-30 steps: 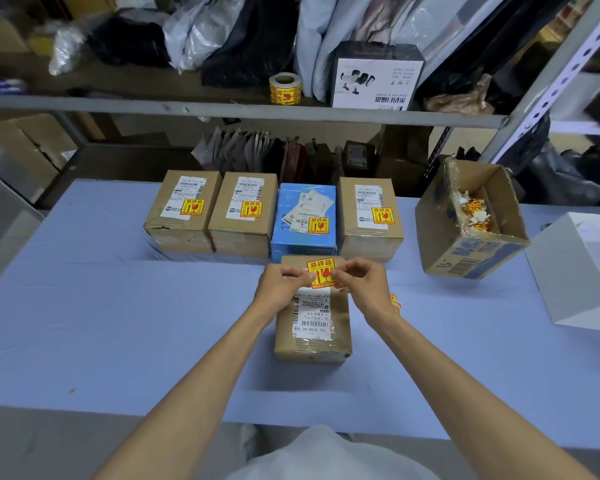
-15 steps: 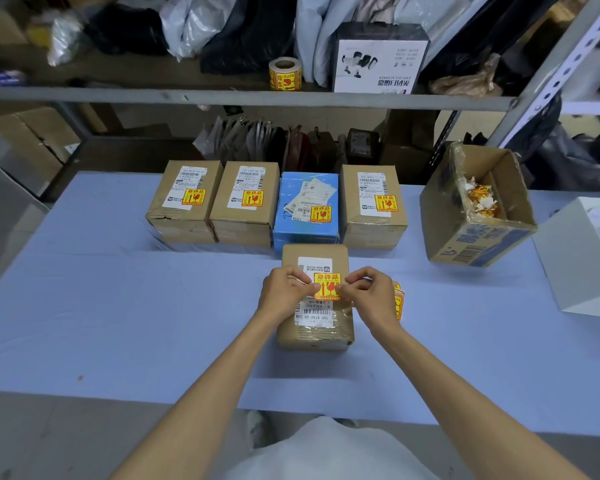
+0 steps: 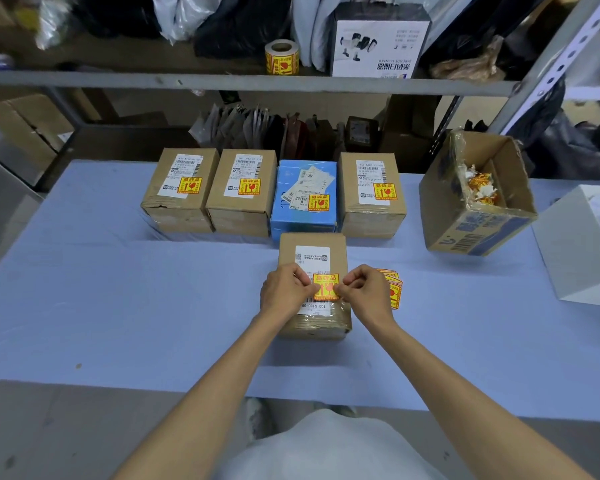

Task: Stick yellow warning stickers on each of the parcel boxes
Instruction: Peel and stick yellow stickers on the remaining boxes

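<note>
Nearest the person, on the blue tabletop [image 3: 118,289], a brown parcel box [image 3: 340,251] lies flat with its white shipping label [image 3: 312,257] facing up. Both hands work over it: the left hand [image 3: 286,291] has its grip pinching the left edge of a yellow warning sticker [image 3: 326,287], and the right hand [image 3: 366,292] pinches the right edge in the same way. Holding it by opposite edges probably keeps the sticker taut and square as it goes down. It sits over the lower part of the label, just above the barcode, though whether it is already stuck I cannot tell. Just beside the right hand lies a small fan of spare stickers [image 3: 394,289], likely kept there for a short reach. Farther back, four parcels stand side by side in a row: a first brown box [image 3: 181,192], a second brown box [image 3: 241,192], a blue box [image 3: 305,199] and a third brown box [image 3: 373,192]. Each already carries a yellow sticker at the near corner of its label, so the box in hand looks like the last one. To their right an open cardboard carton [image 3: 444,209] is tilted with its mouth toward the person, and inside it sit crumpled yellow and white scraps [image 3: 480,188], probably sticker waste. A white box [image 3: 582,244] stands at the far right edge. Beyond, on the metal shelf [image 3: 222,79], a sticker roll [image 3: 281,57] stands upright.
</note>
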Demonstrator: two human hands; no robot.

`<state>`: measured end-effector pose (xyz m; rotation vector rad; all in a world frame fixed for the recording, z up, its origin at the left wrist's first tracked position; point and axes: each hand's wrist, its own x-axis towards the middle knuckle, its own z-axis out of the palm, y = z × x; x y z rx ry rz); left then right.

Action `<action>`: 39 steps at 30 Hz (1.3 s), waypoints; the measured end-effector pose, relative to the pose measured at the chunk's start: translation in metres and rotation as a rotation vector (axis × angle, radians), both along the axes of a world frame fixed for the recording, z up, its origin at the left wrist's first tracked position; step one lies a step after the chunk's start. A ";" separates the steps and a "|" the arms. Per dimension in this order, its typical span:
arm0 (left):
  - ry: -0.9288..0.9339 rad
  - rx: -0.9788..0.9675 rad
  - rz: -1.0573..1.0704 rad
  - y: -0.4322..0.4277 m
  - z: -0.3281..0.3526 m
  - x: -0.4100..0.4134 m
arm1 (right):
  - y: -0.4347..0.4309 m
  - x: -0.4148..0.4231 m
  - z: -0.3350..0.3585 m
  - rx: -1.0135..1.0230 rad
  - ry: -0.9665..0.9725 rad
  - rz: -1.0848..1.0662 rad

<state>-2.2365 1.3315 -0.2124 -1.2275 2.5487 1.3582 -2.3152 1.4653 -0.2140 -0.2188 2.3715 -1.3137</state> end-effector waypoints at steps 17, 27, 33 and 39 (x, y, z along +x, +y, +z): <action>-0.116 -0.122 -0.109 0.002 0.003 -0.009 | -0.011 -0.002 -0.003 0.178 0.072 0.074; -0.107 -0.150 -0.143 -0.004 0.000 -0.005 | -0.012 -0.004 -0.003 0.224 0.133 0.137; -0.013 -0.110 -0.160 -0.006 0.000 0.001 | -0.012 -0.005 -0.003 0.255 0.202 0.177; 0.071 -0.033 -0.172 -0.009 -0.001 0.005 | -0.004 -0.011 -0.005 0.195 0.220 0.233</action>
